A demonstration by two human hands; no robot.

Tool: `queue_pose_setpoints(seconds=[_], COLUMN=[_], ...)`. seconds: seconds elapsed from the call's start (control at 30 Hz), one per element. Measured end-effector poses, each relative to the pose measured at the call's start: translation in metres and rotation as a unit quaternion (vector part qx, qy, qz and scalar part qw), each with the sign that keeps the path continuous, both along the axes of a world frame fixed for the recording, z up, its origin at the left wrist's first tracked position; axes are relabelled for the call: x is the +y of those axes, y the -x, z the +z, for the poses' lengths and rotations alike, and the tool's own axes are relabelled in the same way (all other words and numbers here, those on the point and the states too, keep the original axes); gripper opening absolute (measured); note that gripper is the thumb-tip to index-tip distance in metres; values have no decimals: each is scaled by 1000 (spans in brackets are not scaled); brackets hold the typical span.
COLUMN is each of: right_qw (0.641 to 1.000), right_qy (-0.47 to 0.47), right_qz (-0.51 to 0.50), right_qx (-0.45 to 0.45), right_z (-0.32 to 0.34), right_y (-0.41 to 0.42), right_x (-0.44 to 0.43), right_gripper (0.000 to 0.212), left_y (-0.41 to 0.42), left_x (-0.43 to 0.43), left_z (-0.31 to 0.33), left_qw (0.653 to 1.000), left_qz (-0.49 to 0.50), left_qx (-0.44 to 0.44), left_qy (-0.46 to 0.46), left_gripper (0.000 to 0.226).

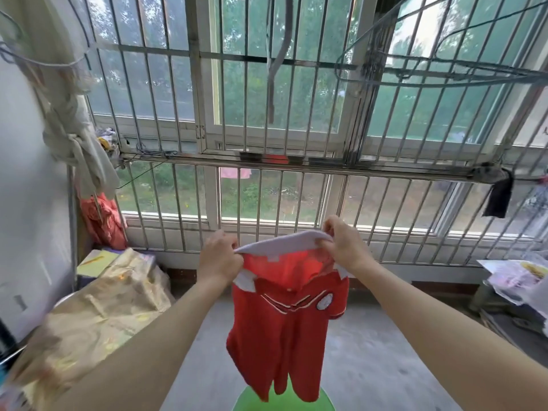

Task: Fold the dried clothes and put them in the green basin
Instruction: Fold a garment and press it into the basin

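Barred windows (267, 114) are letting daylight onto a concrete floor (370, 351), and a yellowish covered heap (103, 315) is sitting at the left. Both hands are holding a red shirt (284, 330) up before the bars: the left hand (221, 256) is pinching one end of its white collar in a closed grip, and the right hand (341, 244) is pinching the other likewise. The shirt is hanging unfolded, its hem dangling over the green basin (247, 401) below.

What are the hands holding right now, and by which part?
The left hand and right hand pinch the red shirt by its white collar, one at each end.
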State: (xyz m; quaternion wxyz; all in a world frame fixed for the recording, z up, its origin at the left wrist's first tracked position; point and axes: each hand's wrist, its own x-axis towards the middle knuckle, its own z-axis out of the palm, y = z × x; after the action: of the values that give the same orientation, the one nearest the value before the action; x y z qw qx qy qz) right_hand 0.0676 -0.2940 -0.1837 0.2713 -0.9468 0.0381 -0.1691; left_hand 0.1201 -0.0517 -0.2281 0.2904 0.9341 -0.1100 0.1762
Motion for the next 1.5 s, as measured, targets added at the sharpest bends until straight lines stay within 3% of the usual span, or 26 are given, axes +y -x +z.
queue_pose_setpoints(seconds=[0.1,0.33,0.43,0.53,0.63,0.73,0.83,0.93,1.0,1.1,1.2,1.37,1.5], right_qw=[989,950,944,927,921,942,966,980,980,951,901,947,966], right_qy=[115,124,-7,-196,-247,-211,-173,-143,-109,-118,-172,-18,14], right_qz=[-42,-46,4,3,21,34,29,57,92,138,188,127,67], right_qx=[86,284,330,320,299,260,191,126,139,250,351,296,248], right_z=[-20,-63,-80,-82,-85,-93,-88,-82,-75,-60,-55,-63,-66], right_y=[5,8,8,13,12,8,11,12,12,13,17,15,16], right_x=[-8,2,10,18,20,17,19,18,13,2,-13,-16,-19], right_gripper=[19,25,33,34,31,46,42,70,84,65,66,14,28], left_y=[-5,-6,-4,-3,-4,-9,-14,-16,-16,-20,-19,-9,-5], left_x=[-1,-3,4,13,25,34,41,45,45,49,46,39,45], left_z=[2,-23,-25,-24,-22,-25,-27,-24,-23,-25,-25,-19,-24], left_qw=[998,986,980,976,978,977,978,978,978,972,965,959,934], left_qz=[-7,-16,-60,-99,-98,-100,-99,-97,-102,-144,-185,-163,-188], left_qx=[59,165,186,192,184,144,103,83,75,80,110,109,125], left_qy=[31,24,32,36,-25,-120,-155,-167,-165,-165,-151,-205,-276], left_gripper=[17,10,15,17,17,28,45,39,38,37,42,66,45])
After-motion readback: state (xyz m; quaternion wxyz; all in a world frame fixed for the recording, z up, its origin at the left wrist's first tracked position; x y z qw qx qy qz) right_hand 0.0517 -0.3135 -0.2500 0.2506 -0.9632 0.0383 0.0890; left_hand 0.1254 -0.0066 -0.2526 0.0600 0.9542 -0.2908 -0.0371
